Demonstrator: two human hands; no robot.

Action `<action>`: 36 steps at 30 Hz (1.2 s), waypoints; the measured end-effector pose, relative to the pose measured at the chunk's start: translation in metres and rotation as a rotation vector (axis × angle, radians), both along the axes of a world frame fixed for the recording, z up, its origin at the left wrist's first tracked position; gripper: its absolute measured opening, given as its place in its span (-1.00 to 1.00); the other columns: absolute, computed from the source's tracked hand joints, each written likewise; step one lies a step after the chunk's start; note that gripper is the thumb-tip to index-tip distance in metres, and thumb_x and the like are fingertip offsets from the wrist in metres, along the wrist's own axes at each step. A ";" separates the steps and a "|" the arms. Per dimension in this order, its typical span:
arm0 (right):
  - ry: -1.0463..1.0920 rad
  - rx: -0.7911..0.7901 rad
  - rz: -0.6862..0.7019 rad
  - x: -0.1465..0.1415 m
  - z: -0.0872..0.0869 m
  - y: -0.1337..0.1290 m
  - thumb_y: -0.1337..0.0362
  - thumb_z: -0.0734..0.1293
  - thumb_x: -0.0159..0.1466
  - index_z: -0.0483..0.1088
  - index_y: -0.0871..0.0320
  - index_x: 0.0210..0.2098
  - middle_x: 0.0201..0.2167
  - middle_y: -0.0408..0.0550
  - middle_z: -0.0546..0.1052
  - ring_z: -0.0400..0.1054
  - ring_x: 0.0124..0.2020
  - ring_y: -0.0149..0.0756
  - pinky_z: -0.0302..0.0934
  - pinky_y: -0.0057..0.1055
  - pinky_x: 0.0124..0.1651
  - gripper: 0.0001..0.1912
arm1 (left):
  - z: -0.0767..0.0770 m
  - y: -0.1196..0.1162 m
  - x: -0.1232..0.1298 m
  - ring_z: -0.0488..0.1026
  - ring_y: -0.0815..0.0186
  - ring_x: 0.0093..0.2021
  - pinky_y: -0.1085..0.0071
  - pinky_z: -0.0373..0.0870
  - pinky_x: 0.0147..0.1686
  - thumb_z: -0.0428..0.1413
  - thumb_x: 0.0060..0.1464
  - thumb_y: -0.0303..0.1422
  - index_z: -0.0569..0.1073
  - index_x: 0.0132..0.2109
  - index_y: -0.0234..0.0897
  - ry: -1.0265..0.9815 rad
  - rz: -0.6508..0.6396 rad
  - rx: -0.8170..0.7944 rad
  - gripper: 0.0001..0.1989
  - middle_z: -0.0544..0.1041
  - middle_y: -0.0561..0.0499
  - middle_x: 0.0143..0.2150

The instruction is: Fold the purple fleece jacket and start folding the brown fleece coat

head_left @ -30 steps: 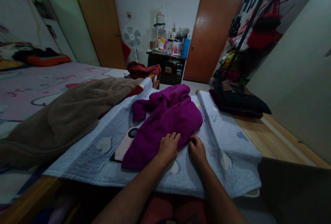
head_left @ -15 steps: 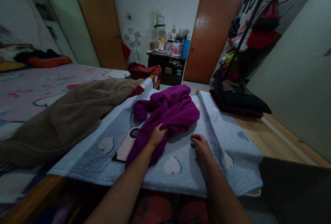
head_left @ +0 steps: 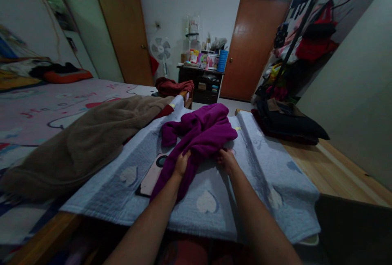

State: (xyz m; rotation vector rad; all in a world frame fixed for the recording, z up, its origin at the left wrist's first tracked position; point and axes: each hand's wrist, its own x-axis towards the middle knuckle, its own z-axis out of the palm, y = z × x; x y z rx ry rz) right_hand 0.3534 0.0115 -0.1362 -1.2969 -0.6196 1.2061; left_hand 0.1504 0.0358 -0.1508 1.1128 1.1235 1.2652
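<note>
A crumpled purple sweatshirt (head_left: pixel 203 130) lies on a pale blue quilted cover (head_left: pixel 226 212) with white hearts, one sleeve bent out to the left. My left hand (head_left: pixel 183 163) is closed on a fold of its lower part. At the garment's right edge, my right hand (head_left: pixel 226 159) has its fingers curled against the cloth and pinches it; the fingertips are partly hidden. Partly beneath the sweatshirt, left of my left hand, lies a flat pink device (head_left: pixel 150 179) with a dark round patch.
A brown fleece blanket (head_left: pixel 88 146) spreads along the left, beside a pink printed bed sheet (head_left: pixel 64 110). Dark folded clothes (head_left: pixel 288 120) are stacked on a wooden board (head_left: pixel 309 163) at right. A reddish cloth (head_left: pixel 174 86) lies beyond. A fan (head_left: pixel 161 50) and cabinet (head_left: pixel 200 87) stand at the back.
My right hand has moved left and forward from over the quilt to the sweatshirt's right edge. My left hand keeps its hold on the cloth. The view has shifted slightly.
</note>
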 end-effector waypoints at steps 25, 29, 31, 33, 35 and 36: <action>-0.361 0.369 0.145 0.086 0.033 -0.133 0.27 0.40 0.03 -0.12 -0.12 0.36 0.37 -0.08 0.06 0.02 0.33 -0.18 -0.01 -0.12 0.31 0.00 | 0.022 -0.021 0.011 0.51 0.09 -0.07 0.21 0.38 0.02 0.19 -0.05 -0.08 0.52 -0.03 -0.36 0.336 -0.388 0.172 -0.49 0.60 -0.10 -0.09; -0.841 0.196 -0.025 0.089 0.010 -0.119 0.31 0.36 -0.03 -0.14 0.17 0.38 0.28 0.13 0.20 0.12 0.26 -0.03 -0.01 -0.04 0.28 0.04 | 0.046 -0.025 -0.001 0.50 0.09 -0.03 0.21 0.35 0.07 0.18 -0.02 -0.08 0.52 0.00 -0.34 0.326 -0.519 0.141 -0.49 0.59 -0.10 -0.04; -0.875 0.151 -0.097 0.091 0.005 -0.116 0.34 0.26 -0.01 0.10 0.18 0.30 0.13 0.09 0.39 0.28 0.11 -0.05 0.11 -0.08 0.20 -0.16 | 0.063 -0.027 -0.011 0.50 0.07 -0.04 0.21 0.36 0.05 0.21 -0.06 -0.09 0.54 -0.03 -0.32 0.342 -0.550 0.116 -0.50 0.60 -0.09 -0.06; -0.869 0.167 -0.141 0.092 0.011 -0.117 0.37 0.19 -0.02 0.38 0.16 0.06 -0.06 0.02 0.51 0.36 -0.03 -0.10 0.18 -0.15 0.12 -0.39 | 0.079 -0.026 -0.024 0.51 0.07 -0.08 0.23 0.37 0.03 0.23 -0.11 -0.09 0.57 -0.08 -0.28 0.387 -0.569 0.106 -0.53 0.61 -0.05 -0.11; -0.897 0.242 -0.173 0.095 0.027 -0.124 0.37 0.15 -0.05 0.49 0.14 -0.20 -0.23 -0.02 0.53 0.38 -0.13 -0.14 0.22 -0.21 0.04 -0.54 | 0.092 -0.023 -0.038 0.51 0.08 -0.11 0.26 0.39 -0.02 0.22 -0.11 -0.10 0.59 -0.13 -0.24 0.465 -0.603 0.111 -0.58 0.62 -0.01 -0.14; -0.924 0.289 -0.183 0.097 0.036 -0.129 0.38 0.14 -0.05 0.50 0.13 -0.27 -0.28 -0.03 0.52 0.37 -0.17 -0.16 0.23 -0.24 -0.01 -0.58 | 0.095 -0.023 -0.044 0.51 0.08 -0.13 0.28 0.39 -0.04 0.21 -0.10 -0.10 0.60 -0.15 -0.23 0.516 -0.626 0.121 -0.60 0.62 0.00 -0.16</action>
